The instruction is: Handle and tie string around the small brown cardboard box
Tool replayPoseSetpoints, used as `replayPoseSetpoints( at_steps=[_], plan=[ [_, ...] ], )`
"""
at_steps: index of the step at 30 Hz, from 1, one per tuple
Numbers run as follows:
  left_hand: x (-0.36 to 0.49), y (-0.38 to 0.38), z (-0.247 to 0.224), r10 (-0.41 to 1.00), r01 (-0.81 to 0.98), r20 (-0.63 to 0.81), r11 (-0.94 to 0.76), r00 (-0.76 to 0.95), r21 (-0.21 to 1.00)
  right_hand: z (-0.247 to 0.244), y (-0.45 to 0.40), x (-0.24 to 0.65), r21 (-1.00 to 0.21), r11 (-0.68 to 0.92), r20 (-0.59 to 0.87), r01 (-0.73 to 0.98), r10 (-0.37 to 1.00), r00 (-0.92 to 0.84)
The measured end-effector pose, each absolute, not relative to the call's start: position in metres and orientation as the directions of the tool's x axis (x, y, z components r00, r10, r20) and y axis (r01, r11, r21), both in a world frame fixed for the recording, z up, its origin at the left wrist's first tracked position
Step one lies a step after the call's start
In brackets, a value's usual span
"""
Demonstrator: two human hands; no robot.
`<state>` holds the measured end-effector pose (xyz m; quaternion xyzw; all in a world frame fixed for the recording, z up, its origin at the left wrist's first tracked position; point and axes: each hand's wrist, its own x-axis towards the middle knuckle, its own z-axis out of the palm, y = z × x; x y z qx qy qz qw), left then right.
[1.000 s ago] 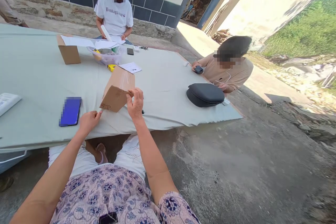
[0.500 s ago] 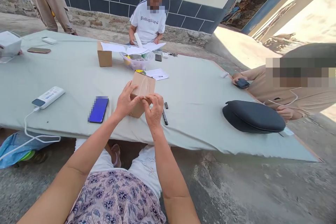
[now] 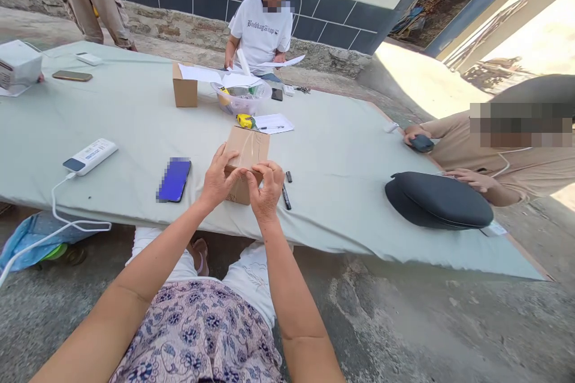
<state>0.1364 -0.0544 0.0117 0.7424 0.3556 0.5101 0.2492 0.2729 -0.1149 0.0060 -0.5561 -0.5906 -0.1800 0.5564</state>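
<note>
A small brown cardboard box (image 3: 247, 142) stands on the cloth-covered table in front of me, with a shiny clear strip, apparently tape, along its top. My left hand (image 3: 219, 177) grips the box's left side, fingers on the top and thumb at the near upper edge. At that same edge, my right hand (image 3: 266, 188) has its thumb and fingers bent together on the box's right part. The thumb tips almost meet; whether the tape's end is between them is hidden. Just right of the box lies a black marker (image 3: 286, 197), its cap (image 3: 288, 176) off beside it.
Behind the box are a yellow tape measure (image 3: 245, 121), paper with a pen (image 3: 275, 124) and a filled plastic basin (image 3: 232, 105). A phone (image 3: 174, 179) and a cabled power bank (image 3: 91, 157) lie left, a black case (image 3: 440, 200) right. Other people are around the table.
My hands stay at the box's near upper edge, the thumbs slightly closer. The person opposite has raised a sheet of paper. At right, a person's hand has moved onto the black case. The view has shifted slightly.
</note>
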Motion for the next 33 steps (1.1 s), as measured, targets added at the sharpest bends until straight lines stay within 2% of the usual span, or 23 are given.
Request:
replayPoseSetpoints(
  at_steps=[6, 12, 14, 19, 23, 26, 30, 33],
  plan=[
    [0.130, -0.055, 0.011, 0.780, 0.256, 0.580, -0.625, 0.235, 0.737, 0.012, -0.112, 0.273, -0.431, 0.339, 0.850, 0.836, 0.463, 0.251],
    [0.132, -0.053, 0.013, 0.776, 0.273, 0.575, -0.630, 0.258, 0.727, 0.019, -0.118, 0.290, -0.498, 0.392, 0.791, 0.773, 0.571, 0.219],
    [0.134, -0.052, 0.015, 0.772, 0.279, 0.575, -0.634, 0.270, 0.721, 0.015, -0.121, 0.298, -0.542, 0.414, 0.767, 0.732, 0.600, 0.228],
    [0.138, -0.050, 0.018, 0.772, 0.306, 0.568, -0.635, 0.286, 0.709, -0.001, -0.120, 0.304, -0.737, 0.402, 0.641, 0.543, 0.670, 0.374],
    [0.138, -0.050, 0.019, 0.769, 0.322, 0.571, -0.639, 0.288, 0.698, -0.012, -0.116, 0.301, -0.778, 0.420, 0.610, 0.467, 0.685, 0.399],
    [0.135, -0.050, 0.018, 0.764, 0.321, 0.579, -0.645, 0.285, 0.693, -0.027, -0.115, 0.300, -0.815, 0.388, 0.559, 0.431, 0.725, 0.403],
    [0.125, -0.050, 0.016, 0.766, 0.280, 0.588, -0.643, 0.261, 0.713, -0.061, -0.118, 0.303, -0.900, 0.290, 0.409, 0.326, 0.822, 0.396],
    [0.114, -0.047, 0.011, 0.767, 0.237, 0.607, -0.642, 0.209, 0.729, -0.087, -0.122, 0.305, -0.916, 0.194, 0.326, 0.352, 0.872, 0.366]
  ],
)
